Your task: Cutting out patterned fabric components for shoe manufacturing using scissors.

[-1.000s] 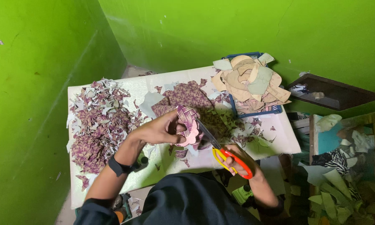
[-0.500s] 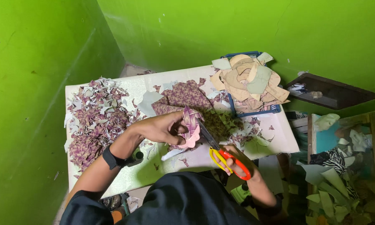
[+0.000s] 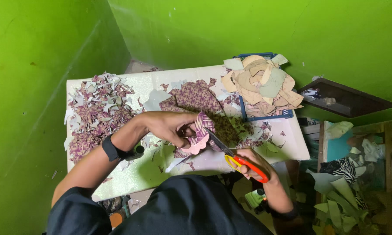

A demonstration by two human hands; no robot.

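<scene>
My left hand (image 3: 167,126) grips a small woven-pattern piece with a pink scalloped edge (image 3: 199,135) above the white table (image 3: 139,174). My right hand (image 3: 252,163) holds scissors with orange and yellow handles (image 3: 239,160); their dark blades reach up to the right edge of the piece. A black band sits on my left wrist (image 3: 110,149).
A heap of purple and white cut scraps (image 3: 95,113) covers the table's left part. A larger sheet of woven purple material (image 3: 196,96) lies behind my hands. A blue tray with beige and pale green cut-out shapes (image 3: 261,85) stands at the back right. Fabric scraps (image 3: 344,178) lie on the floor to the right.
My left hand has turned the piece a little and moved slightly right. The scissors stay at its edge.
</scene>
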